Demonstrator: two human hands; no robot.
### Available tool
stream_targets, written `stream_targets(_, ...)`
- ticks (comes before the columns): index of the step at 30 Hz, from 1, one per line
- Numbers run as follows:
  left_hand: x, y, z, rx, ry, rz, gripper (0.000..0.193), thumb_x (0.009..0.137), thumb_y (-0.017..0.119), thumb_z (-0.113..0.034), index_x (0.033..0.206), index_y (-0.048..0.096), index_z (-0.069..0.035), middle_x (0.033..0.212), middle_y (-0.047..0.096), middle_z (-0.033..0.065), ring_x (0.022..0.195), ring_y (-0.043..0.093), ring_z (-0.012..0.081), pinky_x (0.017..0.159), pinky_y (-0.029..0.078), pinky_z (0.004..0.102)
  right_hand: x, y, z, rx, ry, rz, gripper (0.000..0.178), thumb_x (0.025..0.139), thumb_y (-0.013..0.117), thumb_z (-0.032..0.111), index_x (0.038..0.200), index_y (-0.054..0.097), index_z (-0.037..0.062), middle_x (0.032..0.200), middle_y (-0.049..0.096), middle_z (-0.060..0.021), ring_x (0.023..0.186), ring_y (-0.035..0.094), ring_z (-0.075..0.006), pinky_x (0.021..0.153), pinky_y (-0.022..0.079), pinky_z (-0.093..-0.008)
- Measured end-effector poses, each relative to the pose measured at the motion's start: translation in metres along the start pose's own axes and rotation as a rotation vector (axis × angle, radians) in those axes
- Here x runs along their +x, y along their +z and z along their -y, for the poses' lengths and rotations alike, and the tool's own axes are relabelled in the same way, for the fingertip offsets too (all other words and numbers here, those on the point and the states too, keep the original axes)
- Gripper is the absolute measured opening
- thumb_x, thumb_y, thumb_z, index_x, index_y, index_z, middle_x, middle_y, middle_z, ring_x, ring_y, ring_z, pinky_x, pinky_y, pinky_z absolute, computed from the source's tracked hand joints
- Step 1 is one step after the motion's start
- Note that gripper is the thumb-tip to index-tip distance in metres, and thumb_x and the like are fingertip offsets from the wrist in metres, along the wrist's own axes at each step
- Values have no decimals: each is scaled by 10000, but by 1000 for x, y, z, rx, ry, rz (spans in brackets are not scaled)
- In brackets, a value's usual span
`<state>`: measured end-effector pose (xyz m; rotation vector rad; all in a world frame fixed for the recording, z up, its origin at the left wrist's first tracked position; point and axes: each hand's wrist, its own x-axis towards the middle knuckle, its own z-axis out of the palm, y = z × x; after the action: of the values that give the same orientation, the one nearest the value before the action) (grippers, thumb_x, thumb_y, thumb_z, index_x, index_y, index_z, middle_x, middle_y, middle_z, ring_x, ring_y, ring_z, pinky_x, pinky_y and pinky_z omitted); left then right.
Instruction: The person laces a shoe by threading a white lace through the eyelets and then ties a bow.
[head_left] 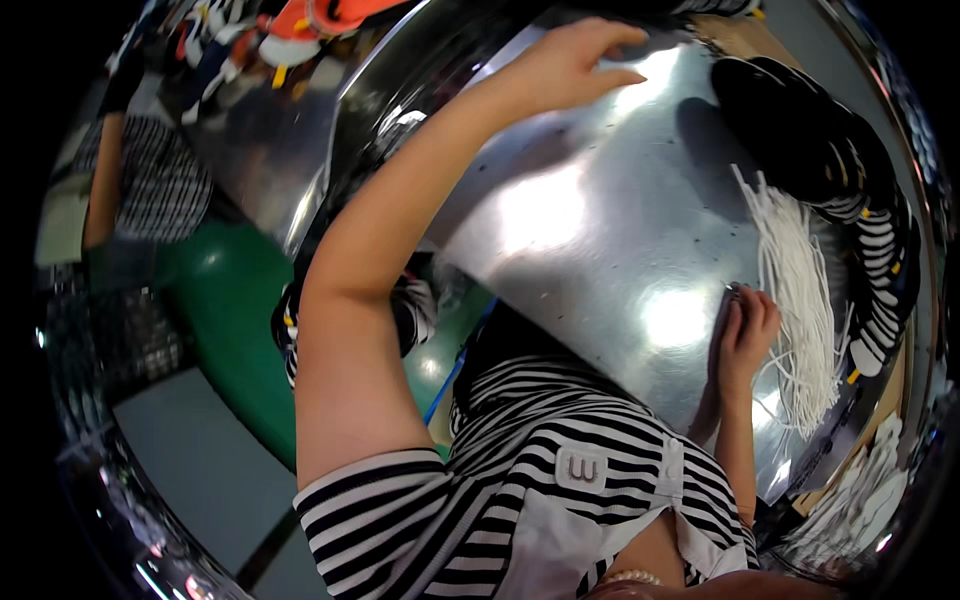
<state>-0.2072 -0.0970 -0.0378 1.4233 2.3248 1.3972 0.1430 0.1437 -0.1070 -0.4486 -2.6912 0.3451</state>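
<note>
My left hand (580, 65) reaches out over the far part of a shiny metal tabletop (600, 240). Its thumb and fingers are apart, and no object shows between them. Nearer to me on the right, my right hand (750, 335) rests by the table with its fingers curled. A small dark tip shows at those fingers, but what they hold is too small to name. Right beside this hand lies a bundle of white cords or strips (795, 290). Beyond the bundle, a long row of black socks (790, 125), some with striped parts, curves along the table's right side.
More white textile pieces (860, 500) lie at the lower right. To the left is a green floor (225, 290) with a grey panel (205, 455). Another person in checked clothing (150, 185) is at the far left, near a metal surface with a pile of mixed socks (215, 55).
</note>
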Motion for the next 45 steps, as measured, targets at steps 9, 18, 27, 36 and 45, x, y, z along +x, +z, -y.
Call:
stream_targets(9,-393,-5,-17,-905,-1010,-87,261,1014,547,-221,1144,620,-7,1087,693,134,907,681,184,784,552,290,15,11,77,199,-370,43,331,855,630,-56,1178,594,11,1171,555,-166,1075,544,-322,945,427,-390)
stream_targets(18,-488,209,164,-173,-1252,-98,484,821,687,-366,1228,637,-109,1141,680,190,1167,566,385,979,470,435,57,75,406,570,-1204,355,411,732,715,-48,1122,615,39,1181,572,-164,1027,581,-346,818,508,-404)
stream_targets(27,-530,281,304,-169,-1564,65,680,877,620,-429,1464,414,-156,1398,517,237,1396,331,470,1003,493,466,63,190,545,287,-1284,352,405,810,689,133,1200,608,63,1290,527,-152,1176,490,-379,972,414,-465)
stream_targets(36,-540,274,395,-247,-1533,316,568,930,444,-308,1438,432,-54,1220,657,196,1165,609,399,1189,-102,550,70,200,544,-117,-1316,333,370,908,523,304,1081,696,27,1329,468,-264,1206,467,-421,1027,387,-493)
stream_targets(45,-579,323,486,-688,-1777,-371,839,754,690,-477,1411,427,-25,1251,615,256,1180,610,295,1169,202,425,65,175,529,-395,-1229,368,382,955,386,410,1055,620,125,1436,236,-245,1294,385,-444,1060,353,-557)
